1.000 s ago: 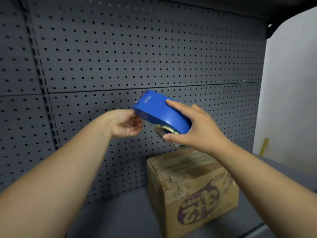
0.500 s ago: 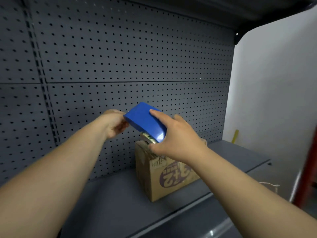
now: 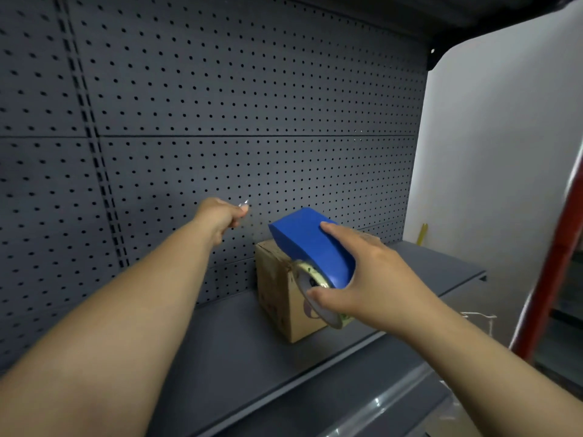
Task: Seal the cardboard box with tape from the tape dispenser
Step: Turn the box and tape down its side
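My right hand (image 3: 366,279) grips the blue tape dispenser (image 3: 312,244), holding it in the air in front of the cardboard box (image 3: 277,288). The roll of clear tape (image 3: 315,291) shows under the blue cover. My left hand (image 3: 220,216) is up and to the left of the dispenser, fingers pinched on the free end of the clear tape (image 3: 244,204), which glints at the fingertips. The brown box stands on the grey shelf (image 3: 239,348) against the pegboard, partly hidden behind the dispenser and my right hand.
A dark grey pegboard wall (image 3: 220,105) backs the shelf. A white wall (image 3: 504,152) lies to the right, with a yellow object (image 3: 422,233) leaning there and a red post (image 3: 549,272) at the far right. The shelf edge runs along the bottom.
My left hand has come off the dispenser's front and moved left with the tape end. The dispenser has dropped lower and to the right. The view has pulled back from the box.
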Tool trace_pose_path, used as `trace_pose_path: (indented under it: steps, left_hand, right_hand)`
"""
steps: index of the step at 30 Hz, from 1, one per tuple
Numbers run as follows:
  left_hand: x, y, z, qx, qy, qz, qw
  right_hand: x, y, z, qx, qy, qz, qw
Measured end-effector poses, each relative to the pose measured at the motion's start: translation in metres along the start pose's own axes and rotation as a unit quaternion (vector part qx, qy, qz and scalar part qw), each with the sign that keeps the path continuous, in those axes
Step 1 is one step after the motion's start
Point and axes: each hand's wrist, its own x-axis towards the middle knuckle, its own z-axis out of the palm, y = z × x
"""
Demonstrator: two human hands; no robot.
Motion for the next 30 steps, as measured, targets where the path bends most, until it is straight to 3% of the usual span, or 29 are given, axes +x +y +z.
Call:
trace_pose_path:
  steps: [14,25,28,30]
  left_hand:
    - [0.081,-0.055,0.047,0.045,-0.058,-0.043,0.996]
    - [0.109,-0.086,0.063,0.028,-0.119,-0.163,0.979]
    - [0.103,-0.085,0.067,0.144,-0.079,-0.101,0.981]
    - [0.09,-0.086,0.067,0.238,0.005,0.045,0.97]
  right_hand:
    - [0.039,0.001,0.033,-0.066,0.002,0.072,0.995]
    - [0.052,0.007,0.052,-0.091,-0.028,0.118,0.988]
    - [0.052,0.004,0.053,-0.085,-0.03,0.118,0.989]
    - [0.051,0.004,0.054,-0.081,-0.03,0.117,0.989]
